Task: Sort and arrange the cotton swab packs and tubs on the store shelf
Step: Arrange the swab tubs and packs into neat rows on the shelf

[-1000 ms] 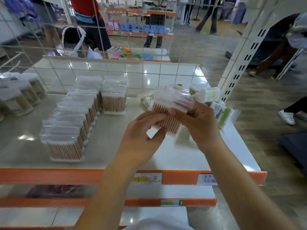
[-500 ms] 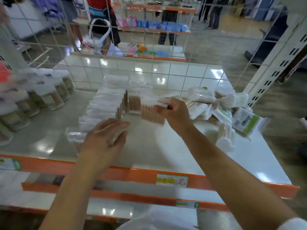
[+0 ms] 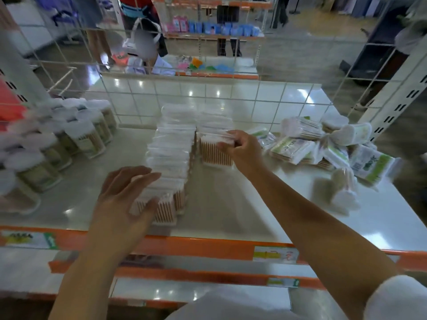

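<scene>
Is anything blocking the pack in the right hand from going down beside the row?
Nothing visible does. The right hand holds the pack at the short second row's front, beside the long row; the shelf before it is bare.

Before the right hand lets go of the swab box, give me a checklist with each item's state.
1. Right hand grip on the clear swab box: ok, fingers pinch its top.
2. Box base on the shelf: cannot tell, motion blur.
3. Box upright beside the long row of boxes: ok.
4. Left hand steadying the row's front: ok, open against it.
5. Loose green-label packs sorted: not ok, still heaped at right.
</scene>
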The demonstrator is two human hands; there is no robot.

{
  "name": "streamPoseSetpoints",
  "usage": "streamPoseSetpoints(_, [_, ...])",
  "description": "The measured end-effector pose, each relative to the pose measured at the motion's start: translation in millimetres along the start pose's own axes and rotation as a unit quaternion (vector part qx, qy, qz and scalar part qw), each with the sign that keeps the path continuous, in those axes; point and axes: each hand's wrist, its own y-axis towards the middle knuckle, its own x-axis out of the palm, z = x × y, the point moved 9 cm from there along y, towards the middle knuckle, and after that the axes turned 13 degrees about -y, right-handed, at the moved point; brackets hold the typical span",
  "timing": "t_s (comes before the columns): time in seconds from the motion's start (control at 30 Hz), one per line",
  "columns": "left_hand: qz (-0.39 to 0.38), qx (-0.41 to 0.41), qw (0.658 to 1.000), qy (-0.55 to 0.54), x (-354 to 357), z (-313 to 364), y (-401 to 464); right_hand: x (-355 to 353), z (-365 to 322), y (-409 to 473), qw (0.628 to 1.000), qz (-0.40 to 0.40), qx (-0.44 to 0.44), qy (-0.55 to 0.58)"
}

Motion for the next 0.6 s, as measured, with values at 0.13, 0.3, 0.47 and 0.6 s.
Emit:
streamPoseSetpoints(0.13, [-0.02, -0.102, 0.993, -0.055, 2.9, -37.3, -5.7, -0.3, -6.0, -0.4, 0.999, 0.024, -0.017, -0.025])
streamPoseSetpoints(0.3, [-0.046, -0.102, 0.99, -0.081, 13.4, -43.0, -6.5, -0.4, -13.2, -1.8, 0.97, 0.107, -0.101, -0.192])
streamPoseSetpoints(0.47, [-0.033, -0.078, 0.991, -0.101, 14.9, -42.1, -8.5, 1.8, -7.9, -3.9, 0.98, 0.107, -0.079, -0.15])
streamPoseSetpoints(0.6, [-0.018, -0.095, 0.987, -0.131, 18.6, -38.0, -9.4, 1.1, -9.4, -6.5, 0.979, 0.125, -0.073, -0.141])
